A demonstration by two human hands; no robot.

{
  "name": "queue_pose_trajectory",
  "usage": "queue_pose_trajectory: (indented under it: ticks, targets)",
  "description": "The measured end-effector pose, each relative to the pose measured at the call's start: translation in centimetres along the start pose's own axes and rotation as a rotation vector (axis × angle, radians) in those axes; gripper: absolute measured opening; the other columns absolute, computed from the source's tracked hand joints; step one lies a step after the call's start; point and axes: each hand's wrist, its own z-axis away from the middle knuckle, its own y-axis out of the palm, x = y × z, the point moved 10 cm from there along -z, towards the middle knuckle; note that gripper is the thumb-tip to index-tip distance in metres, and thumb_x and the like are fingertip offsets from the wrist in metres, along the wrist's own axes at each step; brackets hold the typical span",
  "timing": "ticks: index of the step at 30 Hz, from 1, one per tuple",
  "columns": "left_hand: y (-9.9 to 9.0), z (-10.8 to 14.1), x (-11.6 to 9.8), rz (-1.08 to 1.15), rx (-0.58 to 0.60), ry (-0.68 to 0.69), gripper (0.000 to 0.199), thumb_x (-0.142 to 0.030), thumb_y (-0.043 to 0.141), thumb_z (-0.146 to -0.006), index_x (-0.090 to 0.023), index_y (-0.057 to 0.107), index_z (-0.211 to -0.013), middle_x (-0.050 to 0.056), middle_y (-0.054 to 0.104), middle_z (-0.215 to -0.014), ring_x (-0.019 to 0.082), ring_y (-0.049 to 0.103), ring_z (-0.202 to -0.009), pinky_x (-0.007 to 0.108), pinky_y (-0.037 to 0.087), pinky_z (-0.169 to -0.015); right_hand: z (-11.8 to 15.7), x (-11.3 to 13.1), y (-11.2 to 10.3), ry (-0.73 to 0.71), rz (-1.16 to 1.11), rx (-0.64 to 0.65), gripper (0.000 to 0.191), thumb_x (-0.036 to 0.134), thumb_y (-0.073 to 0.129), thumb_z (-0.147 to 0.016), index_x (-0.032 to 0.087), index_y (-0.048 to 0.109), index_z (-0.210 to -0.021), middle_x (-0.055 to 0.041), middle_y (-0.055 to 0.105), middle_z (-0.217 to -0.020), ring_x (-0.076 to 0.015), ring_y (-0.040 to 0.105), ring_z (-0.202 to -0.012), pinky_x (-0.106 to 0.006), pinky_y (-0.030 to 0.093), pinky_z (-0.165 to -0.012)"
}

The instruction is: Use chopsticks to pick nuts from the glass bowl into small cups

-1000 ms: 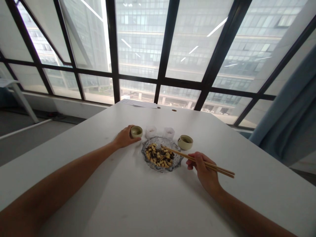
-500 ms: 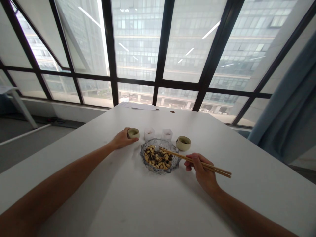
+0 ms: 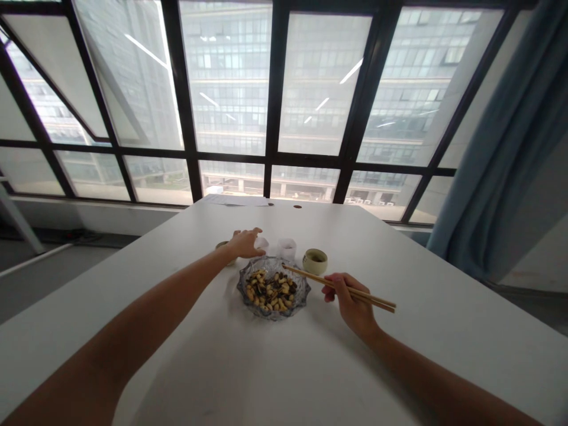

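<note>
My left hand (image 3: 247,243) reaches over the table with thumb and fingers apart, beside a small white translucent cup (image 3: 262,244) that it partly covers. Whether it touches that cup I cannot tell. Behind the wrist, a pale green ceramic cup (image 3: 220,245) is mostly hidden. My right hand (image 3: 355,305) grips a pair of wooden chopsticks (image 3: 311,276), their tips over the far side of a clear glass bowl (image 3: 305,291). Peanuts and dark seeds (image 3: 271,290) lie in the bowl. Nothing I can make out is between the tips.
Behind the bowl stand a second white cup (image 3: 287,249) and another pale green cup (image 3: 315,261) at right. Papers (image 3: 235,201) lie at the far end of the white table (image 3: 190,367). Windows rise beyond, and a blue curtain (image 3: 483,177) hangs on the right.
My left hand has let go of the left green cup and moved right to the left white cup. The chopsticks remain over the bowl. The view has shifted slightly.
</note>
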Motion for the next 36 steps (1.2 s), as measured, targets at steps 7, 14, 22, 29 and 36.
queue_pose_trajectory:
  ticks: [7, 14, 22, 29, 36]
  targets:
    - [2.4, -3.2, -5.2, 0.041, 0.092, 0.098, 0.086, -0.065, 0.065, -0.075, -0.02, 0.041, -0.144, 0.021, 0.055, -0.143, 0.04, 0.053, -0.131, 0.054, 0.034, -0.107, -0.9, -0.4, -1.4, -0.032, 0.001, -0.061, 0.047, 0.062, 0.06, -0.089, 0.017, 0.07, -0.078, -0.0043, 0.069, -0.06, -0.0149, 0.062, -0.047, -0.027, 0.052, -0.043]
    - [1.9, -2.4, -9.7, 0.029, -0.046, 0.32, 0.083, -0.032, 0.073, -0.071, -0.019, 0.037, -0.145, 0.015, 0.061, -0.135, 0.033, 0.057, -0.126, 0.046, 0.036, -0.109, -1.8, -0.1, -2.7, -0.052, 0.02, -0.128, 0.048, 0.062, 0.06, -0.088, 0.016, 0.069, -0.078, -0.0043, 0.069, -0.06, -0.0147, 0.062, -0.047, -0.026, 0.051, -0.044]
    - [0.5, -1.3, -11.3, 0.047, -0.12, 0.402, 0.08, -0.029, 0.073, -0.071, -0.022, 0.039, -0.143, 0.013, 0.06, -0.136, 0.033, 0.057, -0.124, 0.047, 0.037, -0.109, -2.4, 1.0, -2.9, -0.107, 0.055, -0.137, 0.048, 0.061, 0.059, -0.089, 0.016, 0.068, -0.077, -0.0045, 0.068, -0.059, -0.0144, 0.062, -0.047, -0.026, 0.051, -0.044]
    - [0.1, -1.3, -11.4, 0.06, -0.109, 0.368, 0.081, -0.032, 0.076, -0.072, -0.02, 0.037, -0.142, 0.014, 0.063, -0.133, 0.032, 0.058, -0.124, 0.047, 0.036, -0.108, -4.5, 1.6, -2.2, -0.284, 0.268, -0.048, 0.044, 0.057, 0.056, -0.093, 0.018, 0.071, -0.081, -0.0049, 0.071, -0.063, -0.0157, 0.065, -0.052, -0.027, 0.053, -0.051]
    - [0.8, -1.8, -10.8, 0.028, -0.052, 0.269, 0.085, -0.039, 0.076, -0.074, -0.018, 0.034, -0.145, 0.014, 0.064, -0.132, 0.032, 0.058, -0.125, 0.045, 0.035, -0.109, -7.3, 3.6, 0.9, -0.235, 0.364, 0.139, 0.052, 0.066, 0.057, -0.088, 0.018, 0.069, -0.069, -0.0064, 0.07, -0.06, -0.0165, 0.063, -0.052, -0.026, 0.049, -0.049]
